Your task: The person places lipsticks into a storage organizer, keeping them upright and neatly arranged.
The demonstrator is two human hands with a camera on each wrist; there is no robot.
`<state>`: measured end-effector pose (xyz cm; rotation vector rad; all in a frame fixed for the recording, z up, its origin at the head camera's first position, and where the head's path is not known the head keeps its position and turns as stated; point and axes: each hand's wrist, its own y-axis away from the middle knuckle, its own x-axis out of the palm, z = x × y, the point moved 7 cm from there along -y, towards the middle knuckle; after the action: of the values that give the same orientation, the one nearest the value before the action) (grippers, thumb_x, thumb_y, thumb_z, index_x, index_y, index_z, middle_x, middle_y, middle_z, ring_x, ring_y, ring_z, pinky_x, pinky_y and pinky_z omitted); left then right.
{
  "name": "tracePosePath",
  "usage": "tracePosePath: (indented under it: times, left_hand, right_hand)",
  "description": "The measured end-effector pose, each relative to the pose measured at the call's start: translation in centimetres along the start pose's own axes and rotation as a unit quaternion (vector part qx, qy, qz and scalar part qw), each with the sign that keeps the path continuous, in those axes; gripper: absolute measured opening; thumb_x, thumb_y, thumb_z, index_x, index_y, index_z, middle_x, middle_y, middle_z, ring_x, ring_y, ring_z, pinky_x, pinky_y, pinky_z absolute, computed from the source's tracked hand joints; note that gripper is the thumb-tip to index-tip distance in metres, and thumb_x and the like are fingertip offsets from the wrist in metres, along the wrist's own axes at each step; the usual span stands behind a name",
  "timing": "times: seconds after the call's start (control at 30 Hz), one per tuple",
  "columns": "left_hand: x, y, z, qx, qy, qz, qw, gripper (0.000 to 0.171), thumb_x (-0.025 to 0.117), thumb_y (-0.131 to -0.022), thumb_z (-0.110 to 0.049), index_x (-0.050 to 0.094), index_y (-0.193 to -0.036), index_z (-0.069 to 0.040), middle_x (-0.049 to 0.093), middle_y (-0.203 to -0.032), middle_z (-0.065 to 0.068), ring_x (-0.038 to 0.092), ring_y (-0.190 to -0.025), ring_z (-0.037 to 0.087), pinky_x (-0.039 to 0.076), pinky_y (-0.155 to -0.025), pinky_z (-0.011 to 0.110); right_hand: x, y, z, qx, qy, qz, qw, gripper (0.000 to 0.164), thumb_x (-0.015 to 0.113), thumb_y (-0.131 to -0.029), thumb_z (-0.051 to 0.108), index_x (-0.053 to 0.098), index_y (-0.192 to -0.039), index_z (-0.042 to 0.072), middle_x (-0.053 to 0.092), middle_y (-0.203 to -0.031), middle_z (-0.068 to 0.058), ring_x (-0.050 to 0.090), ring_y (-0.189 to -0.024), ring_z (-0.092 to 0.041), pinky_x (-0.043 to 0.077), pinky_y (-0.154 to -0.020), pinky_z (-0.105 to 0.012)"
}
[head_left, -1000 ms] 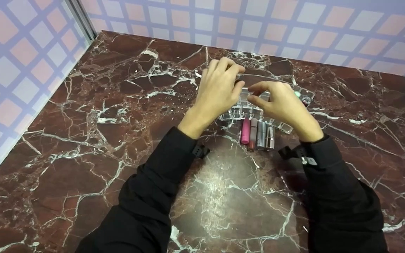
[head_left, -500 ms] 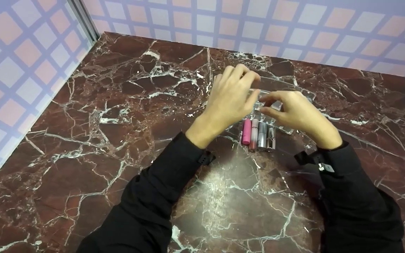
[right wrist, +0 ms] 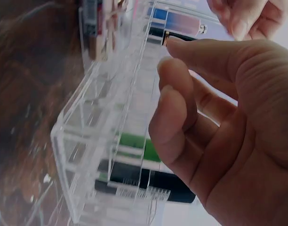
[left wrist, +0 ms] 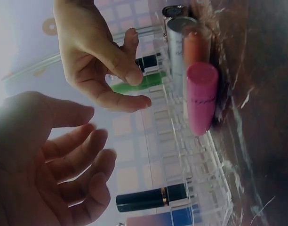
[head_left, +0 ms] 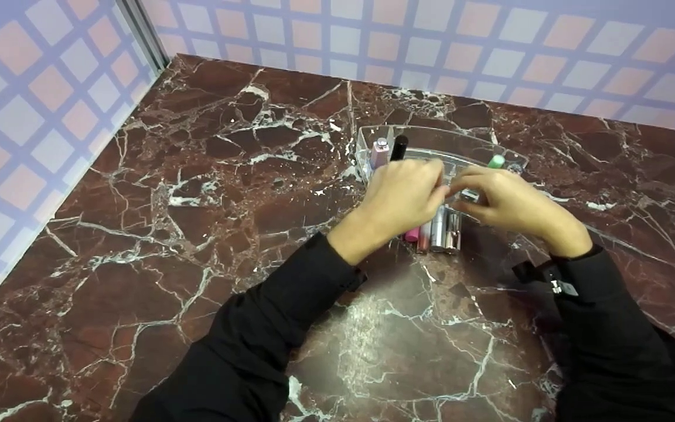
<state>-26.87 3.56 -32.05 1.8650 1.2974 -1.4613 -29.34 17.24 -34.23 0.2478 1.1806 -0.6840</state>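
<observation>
My left hand (head_left: 402, 193) hovers over the front left of a clear acrylic organizer (head_left: 449, 132), its fingers loosely bent around nothing. Close beside it, my right hand (head_left: 513, 199) is held with thumb and fingers slightly curled; no item shows between them in the left wrist view. Below the hands, a pink tube (left wrist: 202, 96), a clear tube with orange contents (left wrist: 196, 47), a silver tube (head_left: 439, 231) and a shiny dark-and-silver tube (head_left: 453, 234) lie side by side against the organizer's front. The left hand partly covers them in the head view.
Standing in the organizer are a black tube with a gold ring (left wrist: 148, 199), a pink-and-blue tube (right wrist: 179, 21), a green tube (right wrist: 139, 147) and a black labelled tube (right wrist: 148, 183). Patterned panels (head_left: 314, 35) border the marbled table (head_left: 226, 234) behind and at left.
Both hands have shifted right and a little toward the person. The left hand has turned lower, uncovering the pink and black tubes at the organizer's left end.
</observation>
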Motion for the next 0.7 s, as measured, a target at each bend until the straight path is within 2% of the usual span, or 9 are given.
tracePosePath:
  times: [0.13,0.27,0.47,0.57,0.7]
  left_hand:
    - [1.3,0.3,-0.7,0.015,-0.018,0.04,0.9989,0.025,0.055,-0.108,-0.027,0.069,-0.113,-0.008,0.062,-0.077,-0.003,0.05,-0.056,0.006,0.043,-0.051,0.017]
    - [2.6,0.5,-1.7,0.029,-0.041,0.067,0.9965,0.024,0.058,-0.106,-0.029,0.071,-0.112,-0.01,0.06,-0.075,-0.004,0.049,-0.056,0.007,0.042,-0.05,0.019]
    - [4.7,1.0,-2.4,0.045,-0.087,0.128,0.987,0.034,0.067,-0.098,-0.05,0.071,-0.094,-0.016,0.064,-0.079,-0.004,0.058,-0.067,0.011,0.049,-0.057,0.024]
    - [5.4,1.2,-2.5,0.051,-0.114,0.149,0.9809,0.04,0.068,-0.094,-0.058,0.071,-0.095,-0.018,0.067,-0.085,-0.004,0.061,-0.075,0.014,0.052,-0.062,0.027]
    - [5.8,1.3,-2.7,0.06,-0.139,0.153,0.9766,0.041,0.066,-0.095,-0.058,0.072,-0.102,-0.018,0.069,-0.091,-0.002,0.063,-0.081,0.016,0.055,-0.068,0.03]
  right_hand:
    - [0.1,0.5,-0.2,-0.012,-0.004,0.016,1.0,0.032,0.076,-0.086,-0.007,0.073,-0.117,0.003,0.071,-0.118,-0.011,0.069,-0.099,-0.028,0.056,-0.09,-0.049]
    - [0.4,0.9,-0.4,-0.024,-0.004,0.026,0.999,0.033,0.077,-0.084,-0.007,0.073,-0.115,0.002,0.071,-0.114,-0.009,0.07,-0.096,-0.026,0.057,-0.088,-0.047]
    - [0.9,1.0,-0.6,-0.034,-0.003,0.051,0.998,0.038,0.076,-0.08,-0.011,0.073,-0.116,0.003,0.071,-0.117,-0.009,0.069,-0.089,-0.023,0.058,-0.081,-0.045]
    - [1.2,1.0,-0.7,-0.036,-0.003,0.067,0.997,0.042,0.073,-0.078,-0.014,0.074,-0.116,0.004,0.07,-0.121,-0.01,0.069,-0.093,-0.024,0.058,-0.082,-0.045]
    - [1.3,1.1,-0.8,-0.036,0.001,0.077,0.996,0.043,0.072,-0.076,-0.015,0.074,-0.116,0.003,0.069,-0.122,-0.01,0.069,-0.106,-0.031,0.056,-0.091,-0.049]
